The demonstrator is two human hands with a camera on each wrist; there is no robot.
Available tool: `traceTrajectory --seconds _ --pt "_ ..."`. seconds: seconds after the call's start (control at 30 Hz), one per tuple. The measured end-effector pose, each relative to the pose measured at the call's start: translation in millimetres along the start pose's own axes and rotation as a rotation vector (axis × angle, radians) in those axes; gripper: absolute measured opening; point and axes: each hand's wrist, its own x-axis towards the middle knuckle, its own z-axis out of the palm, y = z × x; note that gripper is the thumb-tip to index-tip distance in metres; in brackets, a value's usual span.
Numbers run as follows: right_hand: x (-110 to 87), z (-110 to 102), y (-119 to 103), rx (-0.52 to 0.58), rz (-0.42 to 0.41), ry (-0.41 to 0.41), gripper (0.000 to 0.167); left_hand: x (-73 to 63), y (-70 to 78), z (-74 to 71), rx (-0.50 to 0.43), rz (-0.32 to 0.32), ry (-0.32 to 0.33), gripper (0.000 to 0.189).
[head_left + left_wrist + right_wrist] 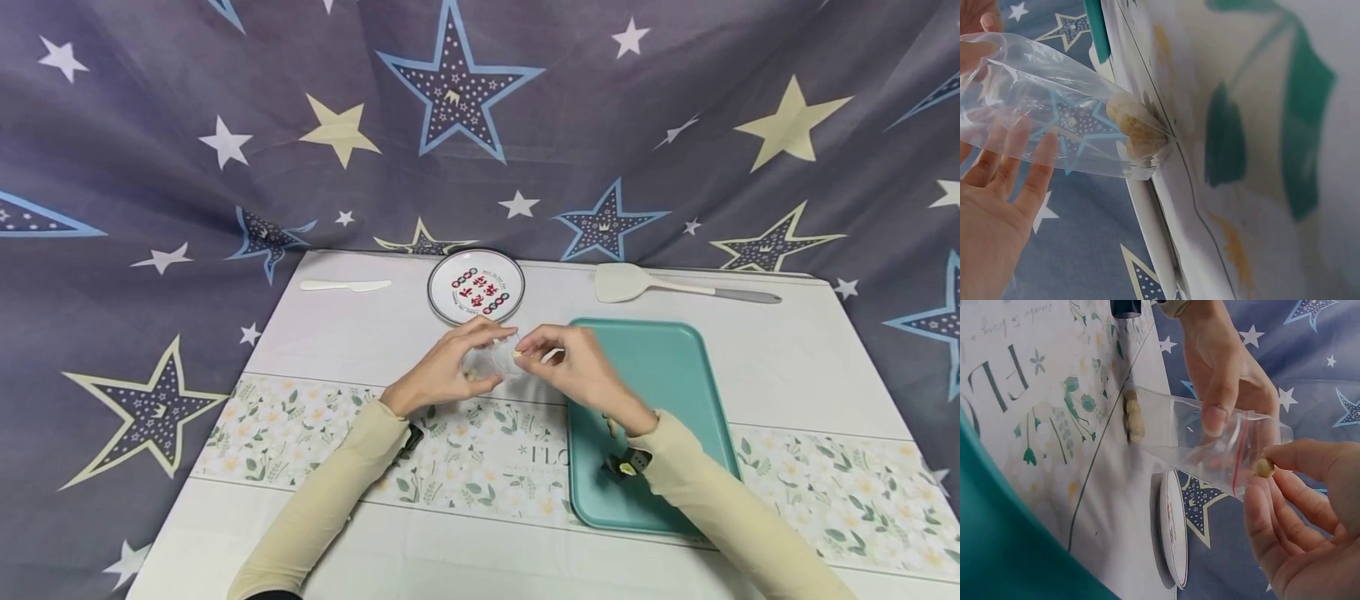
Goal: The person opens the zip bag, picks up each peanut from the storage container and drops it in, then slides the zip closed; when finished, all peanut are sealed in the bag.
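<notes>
A clear zip bag (pixel 1191 431) with a red seal line hangs mouth-up over the table, unshelled peanuts (pixel 1141 130) gathered at its bottom. My left hand (pixel 442 362) holds the bag open, thumb on one side and fingers spread behind the other. Between thumb and fingertips, my right hand (pixel 566 362) pinches a single peanut (pixel 1264 467) right at the bag's mouth. More peanuts (pixel 611 425) lie on the teal tray (pixel 663 354), partly hidden beneath the right wrist.
Behind the hands sits a round white plate (pixel 476 287) with red lettering. A white plastic knife (pixel 345 286) lies at the back left, and a spatula (pixel 622 283) with a grey handle at the back right. A star-patterned cloth (pixel 465 192) hangs behind the table.
</notes>
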Motion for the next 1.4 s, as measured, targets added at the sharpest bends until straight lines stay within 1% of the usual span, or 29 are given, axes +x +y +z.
traceTrajectory --seconds 0.33,0.5,0.67,0.83,1.13,1.27,1.4 --pt "0.4 4.9 2.2 0.007 -0.016 0.012 0.009 -0.2 -0.2 0.2 0.01 -0.001 0.003 0.073" --pt "-2.4 2.6 3.2 0.023 -0.017 0.015 0.008 -0.9 -0.4 0.6 0.007 -0.005 0.005 0.075" --pt "-7.5 -3.0 9.1 0.04 -0.007 0.025 0.007 -1.2 -1.3 0.7 0.0 -0.004 0.004 0.075" --pt "-16.0 -12.7 18.5 0.033 0.013 0.04 0.008 -0.2 -1.6 0.2 0.003 -0.001 0.005 0.075" --pt "-35.8 -33.4 39.3 -0.013 0.048 0.045 0.01 0.6 0.9 -2.1 0.012 -0.001 0.011 0.074" --pt "-45.9 -39.6 46.8 -0.022 0.05 0.045 0.013 0.2 1.4 -2.0 0.008 -0.003 0.006 0.074" --pt "-55.7 -44.7 54.1 -0.054 0.059 0.045 0.014 -0.4 1.8 -1.2 0.005 -0.009 0.002 0.075"
